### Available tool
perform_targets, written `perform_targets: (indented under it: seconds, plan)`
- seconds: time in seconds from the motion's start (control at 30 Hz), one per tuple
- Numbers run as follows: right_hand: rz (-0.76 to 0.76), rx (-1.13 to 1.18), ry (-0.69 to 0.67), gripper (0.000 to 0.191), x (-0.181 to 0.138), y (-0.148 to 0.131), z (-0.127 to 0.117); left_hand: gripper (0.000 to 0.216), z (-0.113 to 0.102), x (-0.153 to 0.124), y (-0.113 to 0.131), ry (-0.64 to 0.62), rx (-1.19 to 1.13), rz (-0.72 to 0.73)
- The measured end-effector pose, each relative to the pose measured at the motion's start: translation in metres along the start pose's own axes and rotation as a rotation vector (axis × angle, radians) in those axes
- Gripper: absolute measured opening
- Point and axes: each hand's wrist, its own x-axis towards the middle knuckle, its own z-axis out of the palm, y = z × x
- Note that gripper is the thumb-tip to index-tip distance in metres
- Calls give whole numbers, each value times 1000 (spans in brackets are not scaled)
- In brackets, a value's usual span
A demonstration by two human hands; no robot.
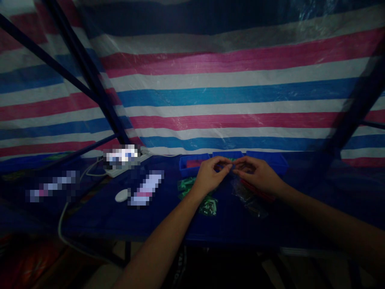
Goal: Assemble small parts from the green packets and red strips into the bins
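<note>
My left hand and my right hand meet above the blue table, thumbs and fingers pinched together with the tips almost touching. Whatever is between them is too small and dark to make out. Below the left wrist lie clear plastic bags with green pieces. A clear plastic bag lies under the right hand, close to its fingers; whether it is held I cannot tell. Some red pieces show beneath the right wrist. Just behind the hands, a blue bin contains something red, and the middle blue bin something green.
A third blue bin is at the right, partly behind my right hand. To the left are a white round object, a blurred-out flat item and a white power strip with cables. Dark metal posts frame a striped tarp.
</note>
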Motion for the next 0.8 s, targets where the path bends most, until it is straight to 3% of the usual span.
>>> perform_targets:
  seconds: [0.17, 0.47, 0.8]
  plan:
    - [-26, -28, -4, 28, -1, -2, 2, 23, 1, 1, 0, 33, 0, -7]
    - [-54, -44, 62, 30, -1, -1, 1, 43, 1, 0, 0, -19, 57, 8]
    - [-11, 45, 45, 33, 0, -1, -1, 30, 0, -1, -1, -33, 30, -4]
